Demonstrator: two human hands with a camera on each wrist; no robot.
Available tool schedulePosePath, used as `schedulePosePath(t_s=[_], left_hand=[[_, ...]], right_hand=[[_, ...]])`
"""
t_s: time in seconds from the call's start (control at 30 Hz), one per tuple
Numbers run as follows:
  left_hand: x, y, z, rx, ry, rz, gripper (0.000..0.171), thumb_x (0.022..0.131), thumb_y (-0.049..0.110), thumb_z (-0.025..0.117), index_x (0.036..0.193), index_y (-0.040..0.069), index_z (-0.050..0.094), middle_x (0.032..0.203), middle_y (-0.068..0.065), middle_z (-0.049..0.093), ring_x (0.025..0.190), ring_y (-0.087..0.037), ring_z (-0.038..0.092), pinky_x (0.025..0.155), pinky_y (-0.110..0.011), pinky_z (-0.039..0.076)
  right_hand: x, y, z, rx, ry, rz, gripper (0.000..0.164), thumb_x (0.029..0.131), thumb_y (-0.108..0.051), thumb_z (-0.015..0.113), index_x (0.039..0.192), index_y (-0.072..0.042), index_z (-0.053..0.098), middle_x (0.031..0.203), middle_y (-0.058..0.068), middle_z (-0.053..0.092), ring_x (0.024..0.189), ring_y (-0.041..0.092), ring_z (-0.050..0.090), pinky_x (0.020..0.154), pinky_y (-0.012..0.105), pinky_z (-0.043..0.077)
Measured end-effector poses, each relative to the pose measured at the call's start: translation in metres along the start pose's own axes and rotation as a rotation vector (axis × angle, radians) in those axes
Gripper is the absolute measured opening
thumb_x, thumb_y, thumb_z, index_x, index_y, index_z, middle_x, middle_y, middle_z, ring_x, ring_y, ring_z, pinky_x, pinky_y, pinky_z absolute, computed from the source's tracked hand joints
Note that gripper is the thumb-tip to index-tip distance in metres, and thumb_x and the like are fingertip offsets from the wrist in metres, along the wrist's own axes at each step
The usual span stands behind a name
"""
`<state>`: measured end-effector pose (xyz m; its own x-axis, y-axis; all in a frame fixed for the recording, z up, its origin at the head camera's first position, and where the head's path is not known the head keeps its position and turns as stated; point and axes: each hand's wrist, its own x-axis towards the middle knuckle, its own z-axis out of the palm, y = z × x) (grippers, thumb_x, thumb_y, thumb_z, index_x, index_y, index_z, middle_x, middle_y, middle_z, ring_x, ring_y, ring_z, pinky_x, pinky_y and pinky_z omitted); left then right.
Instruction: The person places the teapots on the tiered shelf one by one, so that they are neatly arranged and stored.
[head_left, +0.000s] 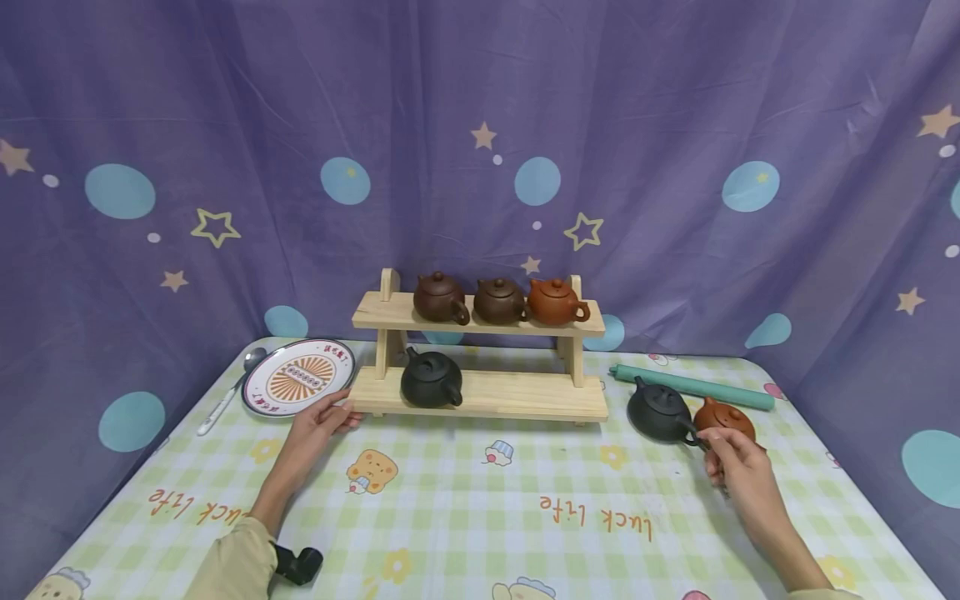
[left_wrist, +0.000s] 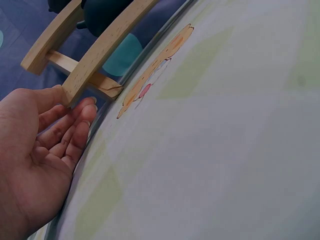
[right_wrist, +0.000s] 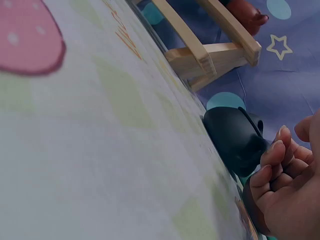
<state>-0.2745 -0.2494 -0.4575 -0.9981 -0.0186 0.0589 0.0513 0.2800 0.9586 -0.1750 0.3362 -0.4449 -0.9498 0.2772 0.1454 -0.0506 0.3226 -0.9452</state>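
My left hand grips the left end of the lower board of a two-tier wooden shelf, thumb over fingers in the left wrist view. A black teapot sits on that board, towards the left. On the upper board stand two dark brown teapots and a reddish-brown teapot. My right hand pinches the handle of another black teapot, which rests on the table at the right. Behind my right fingers is an orange-brown teapot, partly hidden.
A rolled green cloth-like tube lies behind the teapots at the right. At the left are a patterned plate and a spoon. The checked tablecloth covers the table, with a purple curtain behind.
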Motion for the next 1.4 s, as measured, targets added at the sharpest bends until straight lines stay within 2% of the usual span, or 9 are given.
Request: schedulePosePath(t_s=[0.13,0.53,0.93,1.07,1.23,1.4], left_hand=[[0.0,0.001,0.0,-0.006,0.0,-0.001,0.057,0.11,0.027,0.055,0.153,-0.007,0.041,0.12,-0.024,0.07,0.091,-0.007,0.07,0.087,-0.018,0.055],[0.0,0.001,0.0,0.009,-0.006,-0.004,0.058,0.11,0.028,0.055,0.153,-0.007,0.04,0.121,-0.023,0.07,0.092,-0.008,0.07,0.087,-0.018,0.054],[0.0,0.001,-0.001,0.001,-0.016,0.0,0.059,0.11,0.029,0.055,0.154,-0.007,0.039,0.121,-0.024,0.07,0.093,-0.007,0.07,0.087,-0.017,0.054],[0.0,0.0,-0.001,0.003,-0.014,-0.002,0.059,0.11,0.029,0.055,0.154,-0.007,0.039,0.121,-0.024,0.07,0.093,-0.008,0.07,0.087,-0.017,0.054],[0.0,0.0,-0.001,0.004,-0.009,-0.013,0.059,0.11,0.029,0.055,0.154,-0.006,0.039,0.122,-0.023,0.07,0.093,-0.007,0.07,0.087,-0.018,0.054],[0.001,0.0,-0.001,0.011,-0.007,-0.02,0.059,0.11,0.029,0.055,0.155,-0.006,0.038,0.122,-0.022,0.07,0.093,-0.007,0.07,0.087,-0.017,0.054]], right_hand=[[0.002,0.002,-0.002,-0.007,0.007,0.014,0.042,0.113,-0.033,0.044,0.119,0.006,0.057,0.072,0.001,0.055,0.058,0.011,0.051,0.043,0.028,0.043],[0.008,0.008,-0.005,0.023,0.009,0.013,0.037,0.113,-0.033,0.044,0.116,0.002,0.057,0.07,0.001,0.054,0.055,0.011,0.051,0.039,0.027,0.041],[0.012,0.011,-0.001,-0.07,0.014,0.009,0.045,0.113,-0.037,0.044,0.127,0.004,0.055,0.073,0.002,0.056,0.054,0.011,0.051,0.038,0.028,0.041],[0.014,0.01,0.002,-0.084,0.02,0.019,0.045,0.113,-0.035,0.044,0.13,0.005,0.055,0.076,0.005,0.057,0.056,0.01,0.052,0.042,0.027,0.044],[0.016,0.011,0.004,-0.078,-0.01,0.02,0.042,0.114,-0.028,0.044,0.13,0.01,0.051,0.079,0.009,0.058,0.06,0.011,0.052,0.049,0.026,0.048],[0.017,0.012,0.005,-0.115,-0.035,0.024,0.041,0.113,-0.029,0.044,0.127,0.009,0.051,0.079,0.01,0.058,0.06,0.012,0.053,0.051,0.027,0.048]])
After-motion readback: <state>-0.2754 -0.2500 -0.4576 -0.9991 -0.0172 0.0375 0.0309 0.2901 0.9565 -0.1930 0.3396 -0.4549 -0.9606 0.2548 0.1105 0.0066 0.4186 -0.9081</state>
